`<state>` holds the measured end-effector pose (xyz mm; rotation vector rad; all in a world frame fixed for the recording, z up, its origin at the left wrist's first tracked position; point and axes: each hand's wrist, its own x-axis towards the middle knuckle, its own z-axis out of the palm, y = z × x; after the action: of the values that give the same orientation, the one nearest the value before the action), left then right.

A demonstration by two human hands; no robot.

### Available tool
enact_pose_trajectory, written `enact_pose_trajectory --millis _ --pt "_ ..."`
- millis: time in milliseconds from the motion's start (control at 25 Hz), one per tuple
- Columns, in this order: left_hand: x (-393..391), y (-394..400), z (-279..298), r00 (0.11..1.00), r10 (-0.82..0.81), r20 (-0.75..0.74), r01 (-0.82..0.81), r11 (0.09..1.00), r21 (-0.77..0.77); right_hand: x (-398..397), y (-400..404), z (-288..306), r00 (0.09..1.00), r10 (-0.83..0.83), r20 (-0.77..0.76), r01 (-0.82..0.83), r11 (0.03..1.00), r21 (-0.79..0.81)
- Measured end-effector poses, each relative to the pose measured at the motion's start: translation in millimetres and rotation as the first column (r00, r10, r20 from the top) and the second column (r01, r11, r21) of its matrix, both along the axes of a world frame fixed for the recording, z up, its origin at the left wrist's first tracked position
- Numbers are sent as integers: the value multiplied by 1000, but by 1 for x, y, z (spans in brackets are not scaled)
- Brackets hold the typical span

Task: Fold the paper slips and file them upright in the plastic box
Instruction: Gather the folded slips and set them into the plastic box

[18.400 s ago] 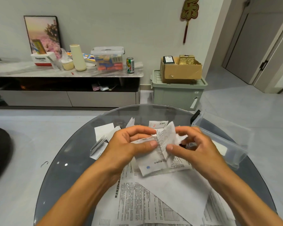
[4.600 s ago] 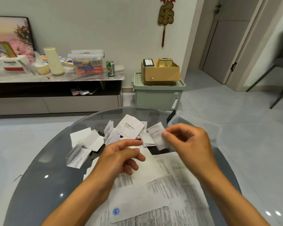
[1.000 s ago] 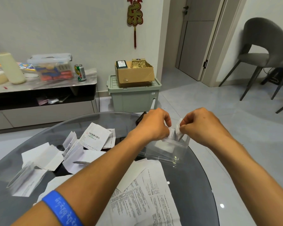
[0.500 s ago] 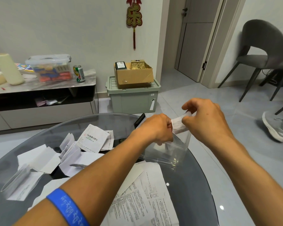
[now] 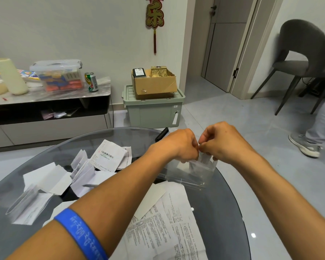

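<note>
Both hands' curled fingers (image 5: 204, 142) on folded slip (image 5: 203, 158)

The round dark glass tabletop (image 5: 221, 218) carries a clear plastic box (image 5: 201, 173) under both grips, folded slips (image 5: 68, 177) to their left, and printed sheets (image 5: 165, 222) nearer the person.

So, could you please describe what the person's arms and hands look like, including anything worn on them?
Both arms are bare, with no sleeves in view. The left forearm carries a blue wristband with pale lettering, too blurred to read. The left hand and right hand wear no gloves, and no rings or watch are visible from this angle.
</note>
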<state>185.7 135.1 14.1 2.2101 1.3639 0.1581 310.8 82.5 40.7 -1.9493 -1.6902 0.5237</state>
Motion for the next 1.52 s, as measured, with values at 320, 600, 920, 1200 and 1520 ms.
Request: enact_pose_trajectory --millis 320,600,920,1200,1520 --pt "-4 1 -1 1000 14 22 -14 1000 1 10 -5 9 954 178 240 -163 983 -82" --pt "-4 0 0 999 21 25 -22 999 26 17 -7 7 941 227 250 -231 973 -16" --pt "-6 -3 1 999 45 6 -45 997 60 20 -4 16 905 168 391 -187 982 12" --pt "-6 -4 3 1000 19 22 -20 997 80 14 2 1 869 165 466 -157 986 -56" --pt "-7 -3 3 999 21 36 -23 999 49 13 -5 -3 909 185 374 -162 982 -92"
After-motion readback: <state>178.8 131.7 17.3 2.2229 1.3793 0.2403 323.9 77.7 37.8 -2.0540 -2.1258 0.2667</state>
